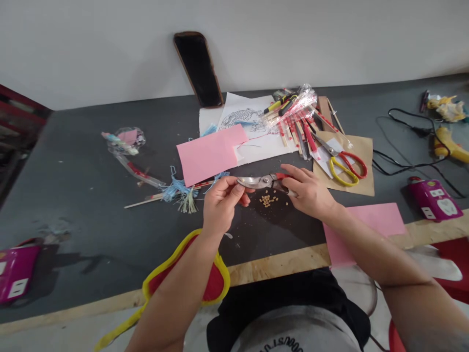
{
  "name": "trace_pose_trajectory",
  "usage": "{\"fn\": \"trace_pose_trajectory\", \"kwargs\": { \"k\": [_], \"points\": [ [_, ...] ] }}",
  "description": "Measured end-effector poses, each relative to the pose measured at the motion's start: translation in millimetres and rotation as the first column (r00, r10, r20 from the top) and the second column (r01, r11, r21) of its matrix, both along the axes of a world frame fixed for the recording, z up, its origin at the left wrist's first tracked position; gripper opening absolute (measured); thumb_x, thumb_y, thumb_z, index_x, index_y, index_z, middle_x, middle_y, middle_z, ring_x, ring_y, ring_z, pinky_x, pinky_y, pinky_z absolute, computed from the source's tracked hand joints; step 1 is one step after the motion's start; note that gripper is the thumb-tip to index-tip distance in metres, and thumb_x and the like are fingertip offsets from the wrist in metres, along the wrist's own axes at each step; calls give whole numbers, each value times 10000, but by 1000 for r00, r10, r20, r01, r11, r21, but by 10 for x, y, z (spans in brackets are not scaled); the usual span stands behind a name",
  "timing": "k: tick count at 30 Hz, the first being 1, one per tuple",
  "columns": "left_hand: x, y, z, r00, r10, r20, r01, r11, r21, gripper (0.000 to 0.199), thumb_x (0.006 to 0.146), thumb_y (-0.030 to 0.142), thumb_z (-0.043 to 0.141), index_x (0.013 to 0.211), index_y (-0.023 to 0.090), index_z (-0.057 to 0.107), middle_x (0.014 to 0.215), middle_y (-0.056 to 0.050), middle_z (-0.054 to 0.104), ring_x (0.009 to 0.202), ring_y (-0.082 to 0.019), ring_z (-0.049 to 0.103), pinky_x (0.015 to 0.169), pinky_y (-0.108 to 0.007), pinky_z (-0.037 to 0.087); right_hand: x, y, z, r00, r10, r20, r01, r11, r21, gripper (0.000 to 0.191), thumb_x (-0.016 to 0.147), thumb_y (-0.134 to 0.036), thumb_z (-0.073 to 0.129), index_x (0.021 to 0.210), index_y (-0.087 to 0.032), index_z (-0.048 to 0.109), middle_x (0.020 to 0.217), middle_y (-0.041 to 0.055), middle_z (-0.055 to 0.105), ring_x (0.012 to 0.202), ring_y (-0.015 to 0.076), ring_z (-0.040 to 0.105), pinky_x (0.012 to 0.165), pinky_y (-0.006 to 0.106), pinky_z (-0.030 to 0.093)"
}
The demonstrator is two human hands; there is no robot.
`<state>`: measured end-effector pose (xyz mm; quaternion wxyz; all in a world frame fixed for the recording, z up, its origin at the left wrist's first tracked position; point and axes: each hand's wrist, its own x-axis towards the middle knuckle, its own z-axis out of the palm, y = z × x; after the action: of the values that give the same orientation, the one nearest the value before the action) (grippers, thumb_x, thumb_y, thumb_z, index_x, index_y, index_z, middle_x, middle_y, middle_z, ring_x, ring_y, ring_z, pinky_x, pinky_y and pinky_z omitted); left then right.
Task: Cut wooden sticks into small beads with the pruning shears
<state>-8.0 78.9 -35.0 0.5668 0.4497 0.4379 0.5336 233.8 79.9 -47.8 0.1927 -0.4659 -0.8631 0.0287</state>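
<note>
My right hand [309, 191] grips a pair of pruning shears [262, 181] with a red handle, the blades pointing left. At the blade tips my left hand [222, 201] is closed in a pinch; whatever is between its fingertips is too small or hidden to make out. Just below the shears a little pile of small beige cut pieces [268, 199] lies on the dark table. Left of my left hand are blue tassels [175, 188], a pale tassel [188, 202] and a thin stick [142, 202]. Behind my hands lies a pink paper sheet [208, 154] with a notched corner.
Scissors [348, 166] rest on brown paper [362, 146]. Wrapped red-and-beige sticks [293, 124] lie on a dragon drawing [229, 107]. A phone [200, 68] leans on the wall. A yellow glue gun [450, 145], cord and purple boxes [436, 199] [18, 271] stand aside. A yellow-edged red shape [214, 283] overhangs the front edge.
</note>
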Motion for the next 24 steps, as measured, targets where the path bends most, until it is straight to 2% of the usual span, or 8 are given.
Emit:
{"fn": "trace_pose_trajectory", "kwargs": {
  "k": [4,13,17,19,21,24],
  "points": [
    [-3,-3,13,1000,-19,-9,19,1000,-10,265,833,422,779,846,169,704,787,-62,791,509,-101,613,480,-210,515,-22,-20,15,997,-8,77,10,999,-30,295,811,-85,553,1067,-181,663,1527,189,492,1080,310,599,878,448,496],
    [-42,-4,-25,996,-86,-16,85,996,-28,255,839,419,776,847,172,709,822,-75,799,523,-111,622,504,-233,527,-28,-16,79,995,-15,101,23,996,-83,283,846,-130,566,1105,-212,647,1502,147,524,1116,315,554,911,458,470],
    [-69,6,-42,993,-113,-42,113,993,-20,262,851,427,763,851,171,711,851,-85,800,537,-124,636,518,-255,538,-23,-7,47,999,-8,49,13,993,-116,260,870,-156,554,1121,-192,613,1438,162,578,1109,310,574,921,456,470],
    [-72,6,-41,994,-105,-44,104,994,-17,261,857,428,757,852,171,712,842,-83,798,533,-121,631,520,-256,536,-27,-3,25,1000,-26,1,26,990,-139,349,864,-172,557,1212,-153,568,1324,181,642,1075,308,594,917,453,479],
    [-67,3,-37,994,-103,-49,102,995,-13,253,861,422,755,848,172,715,832,-80,796,529,-119,626,523,-257,532,-36,-1,15,999,-37,-15,34,987,-156,523,845,-175,562,1356,-100,480,1238,187,670,1060,314,603,915,452,486],
    [-54,-10,-29,992,-117,-55,116,993,-13,245,862,412,756,835,171,719,809,-76,792,522,-120,621,523,-261,525,-51,-3,31,999,-26,33,31,986,-163,664,827,-171,565,1463,-72,400,1210,188,666,1072,322,606,921,445,490]
  ]
}}
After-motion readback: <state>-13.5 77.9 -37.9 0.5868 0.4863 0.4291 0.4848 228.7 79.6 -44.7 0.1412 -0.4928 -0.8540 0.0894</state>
